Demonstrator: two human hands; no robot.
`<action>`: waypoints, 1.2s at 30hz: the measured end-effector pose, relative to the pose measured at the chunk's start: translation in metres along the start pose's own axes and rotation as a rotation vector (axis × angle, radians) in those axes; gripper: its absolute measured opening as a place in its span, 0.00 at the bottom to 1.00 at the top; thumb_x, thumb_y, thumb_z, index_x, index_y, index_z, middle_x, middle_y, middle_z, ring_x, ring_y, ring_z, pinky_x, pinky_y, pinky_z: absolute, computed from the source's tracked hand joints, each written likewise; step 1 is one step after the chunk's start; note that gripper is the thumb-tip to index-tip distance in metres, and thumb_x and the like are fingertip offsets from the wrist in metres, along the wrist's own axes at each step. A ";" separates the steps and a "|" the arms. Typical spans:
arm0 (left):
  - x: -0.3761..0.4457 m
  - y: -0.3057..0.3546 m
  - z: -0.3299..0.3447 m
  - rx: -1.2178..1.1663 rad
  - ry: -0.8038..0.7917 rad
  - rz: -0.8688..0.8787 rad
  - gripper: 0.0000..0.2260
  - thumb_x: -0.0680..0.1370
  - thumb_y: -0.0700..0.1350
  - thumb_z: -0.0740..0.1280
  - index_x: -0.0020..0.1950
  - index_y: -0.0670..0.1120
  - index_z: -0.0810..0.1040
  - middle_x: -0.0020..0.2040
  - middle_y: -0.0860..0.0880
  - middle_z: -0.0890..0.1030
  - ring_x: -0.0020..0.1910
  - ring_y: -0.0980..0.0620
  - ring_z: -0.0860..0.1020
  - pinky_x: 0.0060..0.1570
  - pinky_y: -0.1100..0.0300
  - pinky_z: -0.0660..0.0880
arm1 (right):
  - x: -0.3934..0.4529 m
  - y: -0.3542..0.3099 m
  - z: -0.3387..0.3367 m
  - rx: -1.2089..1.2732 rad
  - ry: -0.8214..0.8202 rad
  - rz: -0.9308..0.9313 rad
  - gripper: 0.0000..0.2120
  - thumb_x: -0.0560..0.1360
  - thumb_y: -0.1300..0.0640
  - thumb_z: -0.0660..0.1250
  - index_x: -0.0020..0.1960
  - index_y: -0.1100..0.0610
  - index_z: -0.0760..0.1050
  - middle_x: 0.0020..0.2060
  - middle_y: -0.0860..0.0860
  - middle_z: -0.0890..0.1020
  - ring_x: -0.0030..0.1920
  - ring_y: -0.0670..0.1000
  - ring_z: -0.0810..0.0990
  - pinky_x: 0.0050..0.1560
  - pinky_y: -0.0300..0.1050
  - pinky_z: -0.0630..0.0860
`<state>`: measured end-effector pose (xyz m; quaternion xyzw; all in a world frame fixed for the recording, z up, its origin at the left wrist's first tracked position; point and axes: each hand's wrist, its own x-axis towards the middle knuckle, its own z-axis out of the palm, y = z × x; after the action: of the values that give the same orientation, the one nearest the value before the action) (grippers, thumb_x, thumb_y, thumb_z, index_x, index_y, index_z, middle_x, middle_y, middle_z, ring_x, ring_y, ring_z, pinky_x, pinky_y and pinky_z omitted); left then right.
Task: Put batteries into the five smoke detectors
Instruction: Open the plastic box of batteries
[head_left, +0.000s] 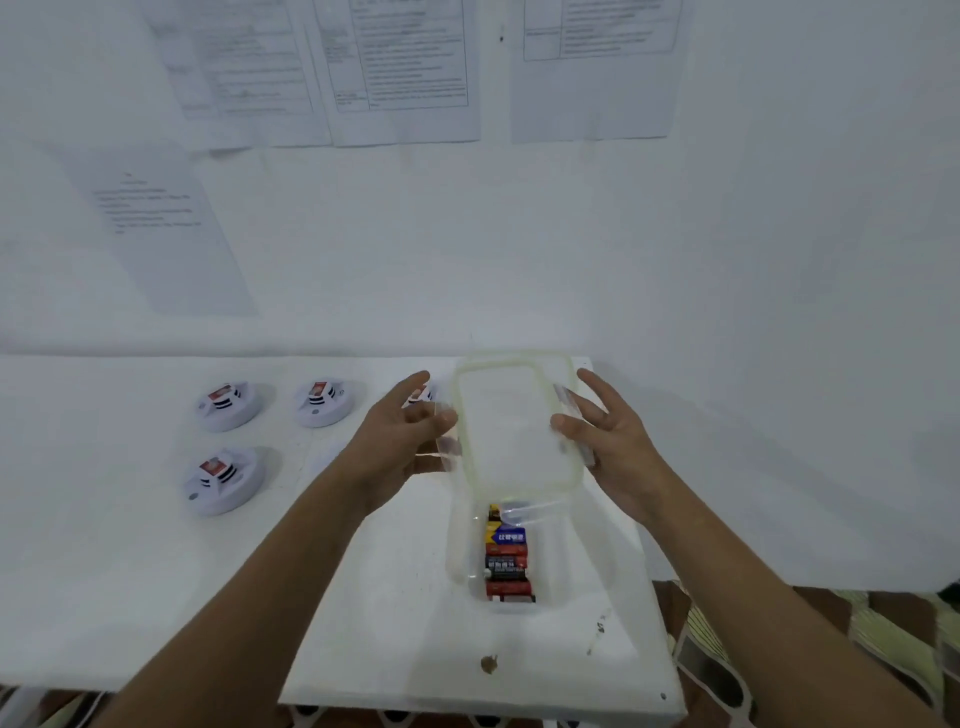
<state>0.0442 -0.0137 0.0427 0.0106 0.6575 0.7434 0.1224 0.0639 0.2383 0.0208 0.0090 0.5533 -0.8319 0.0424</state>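
**Both grips on the lid, batteries still in the box**

Your left hand (402, 431) and right hand (605, 434) hold the clear lid (511, 426) between them, one on each long side, raised and tilted above the far end of the clear plastic box (460, 551). Your left grip closes on the lid's left edge, the thumb on its latch flap. Your right grip has the thumb on the lid's right rim and the fingers spread behind it.

The batteries (506, 558) lie stacked in a row inside the box, which sits on the right part of the white bench (104, 571); the lid hides the row's far end.

Three smoke detectors sit on the bench well to the left, each with a red-and-white block in its centre: far left (228, 405), far middle (324, 401) and near left (223, 480). A fourth (420, 396) peeks out behind your left fingers. The fifth is hidden from view.

Printed sheets (405, 67) hang on the wall behind.
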 end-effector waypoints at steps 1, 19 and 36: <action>0.005 0.002 -0.001 -0.048 0.006 0.009 0.30 0.77 0.37 0.68 0.76 0.50 0.62 0.49 0.45 0.81 0.38 0.45 0.82 0.37 0.52 0.80 | 0.002 -0.002 0.002 0.038 -0.005 -0.005 0.36 0.70 0.67 0.72 0.73 0.49 0.65 0.64 0.50 0.81 0.60 0.52 0.82 0.57 0.45 0.80; 0.096 0.011 -0.039 0.059 0.062 0.028 0.34 0.73 0.40 0.74 0.75 0.49 0.60 0.57 0.41 0.80 0.43 0.47 0.85 0.38 0.55 0.80 | 0.072 0.005 0.004 -0.073 0.132 -0.019 0.35 0.75 0.72 0.66 0.76 0.48 0.62 0.64 0.51 0.79 0.44 0.56 0.86 0.40 0.46 0.81; 0.200 -0.028 0.003 0.413 0.303 -0.017 0.32 0.74 0.44 0.73 0.75 0.44 0.62 0.49 0.53 0.79 0.55 0.51 0.76 0.59 0.57 0.71 | 0.174 0.004 -0.053 -0.621 0.369 -0.096 0.31 0.74 0.62 0.74 0.73 0.53 0.66 0.62 0.56 0.79 0.55 0.54 0.79 0.63 0.48 0.75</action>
<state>-0.1444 0.0312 -0.0129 -0.0817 0.8062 0.5854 0.0242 -0.1110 0.2751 -0.0144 0.1196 0.7777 -0.6095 -0.0964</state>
